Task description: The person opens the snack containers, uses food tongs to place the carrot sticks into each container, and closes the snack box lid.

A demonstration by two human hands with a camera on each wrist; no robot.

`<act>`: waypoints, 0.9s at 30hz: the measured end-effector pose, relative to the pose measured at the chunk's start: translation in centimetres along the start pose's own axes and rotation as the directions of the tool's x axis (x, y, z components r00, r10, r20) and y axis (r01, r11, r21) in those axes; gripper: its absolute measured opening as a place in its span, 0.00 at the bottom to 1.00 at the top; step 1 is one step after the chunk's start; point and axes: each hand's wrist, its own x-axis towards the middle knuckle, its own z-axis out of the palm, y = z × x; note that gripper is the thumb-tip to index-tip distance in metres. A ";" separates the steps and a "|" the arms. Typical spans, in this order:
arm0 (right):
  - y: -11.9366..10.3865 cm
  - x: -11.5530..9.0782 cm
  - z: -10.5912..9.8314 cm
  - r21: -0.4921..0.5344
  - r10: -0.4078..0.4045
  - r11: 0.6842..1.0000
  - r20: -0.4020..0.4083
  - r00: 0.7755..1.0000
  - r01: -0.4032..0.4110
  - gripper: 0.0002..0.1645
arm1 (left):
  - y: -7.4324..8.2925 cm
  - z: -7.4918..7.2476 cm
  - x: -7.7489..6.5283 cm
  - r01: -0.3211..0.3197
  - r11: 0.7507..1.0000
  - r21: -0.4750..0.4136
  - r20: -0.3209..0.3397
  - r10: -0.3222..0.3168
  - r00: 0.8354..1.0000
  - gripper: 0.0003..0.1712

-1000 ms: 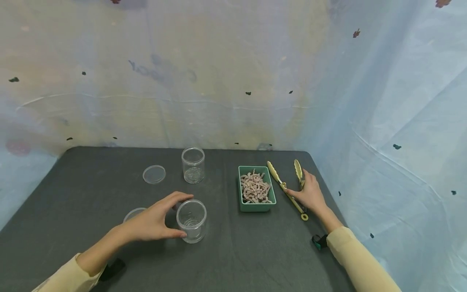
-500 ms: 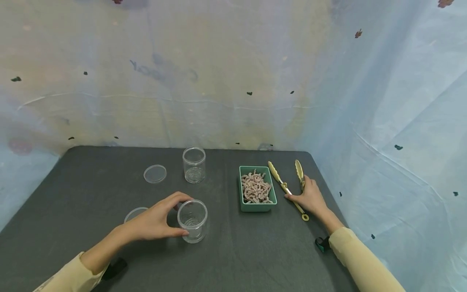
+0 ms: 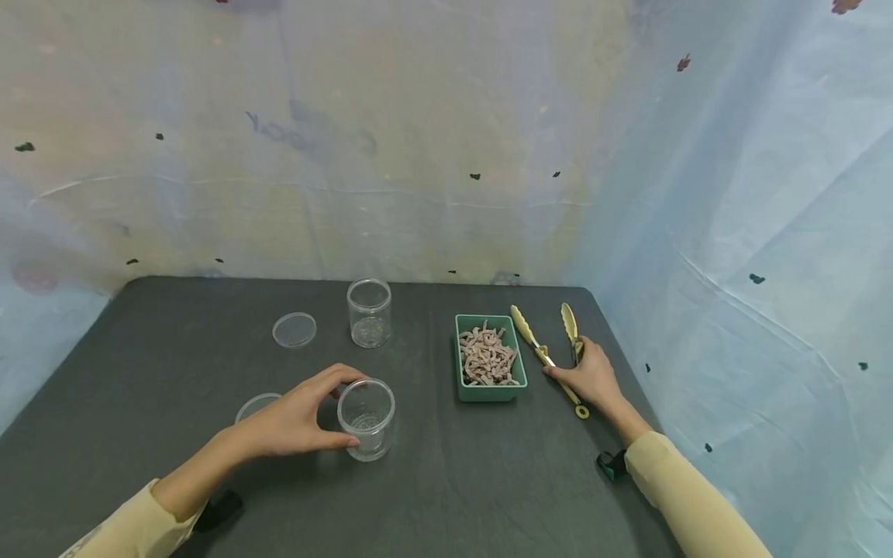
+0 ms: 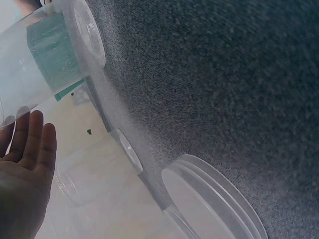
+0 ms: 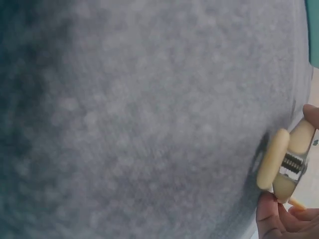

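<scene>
In the head view my left hand is around the left side of a clear plastic jar, thumb at the near side and fingertips at the far side. The jar stands upright with nothing inside. The left wrist view shows the fingers against the jar wall. My right hand grips a pair of tongs, thumb on one arm and fingers on the other. The tongs have cream tips, spread apart and pointing away. In the right wrist view their cream handle end and spring lie between thumb and fingers.
A green container of greyish-pink strips stands between the jar and the tongs. Behind is a second clear jar, with a round clear lid left of it. Another lid is partly hidden by my left hand. Sheeting hangs behind the dark table.
My left thumb has come slightly further onto the jar's near side. My right thumb has shifted a little along the tongs. The jars, lids and container stay put.
</scene>
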 end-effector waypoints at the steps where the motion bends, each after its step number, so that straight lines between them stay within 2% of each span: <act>1: 0.0 0.0 -0.1 0.013 0.004 1.000 -0.004 1.000 -0.003 0.66 | 0.0 0.0 0.0 0.000 1.000 0.002 -0.001 0.000 1.000 0.45; 6: -0.2 -0.3 -1.0 0.045 0.022 0.999 -0.003 1.000 -0.022 0.63 | -0.2 -0.1 -0.2 -0.003 1.000 0.009 -0.005 0.003 1.000 0.45; 16: -0.1 -0.5 -2.0 0.091 -0.022 0.996 0.026 0.999 0.019 0.56 | -0.5 0.1 -0.2 -0.019 1.000 0.002 -0.014 0.019 1.000 0.45; 23: 0.6 -0.3 -1.0 0.026 0.036 0.999 0.002 0.999 -0.036 0.66 | -0.4 0.2 -0.2 -0.017 1.000 -0.019 -0.005 0.017 1.000 0.44; 27: 0.7 -0.3 -0.8 0.003 0.062 0.998 -0.016 0.998 -0.062 0.66 | -0.3 0.2 -0.2 -0.016 1.000 -0.023 -0.005 0.016 1.000 0.44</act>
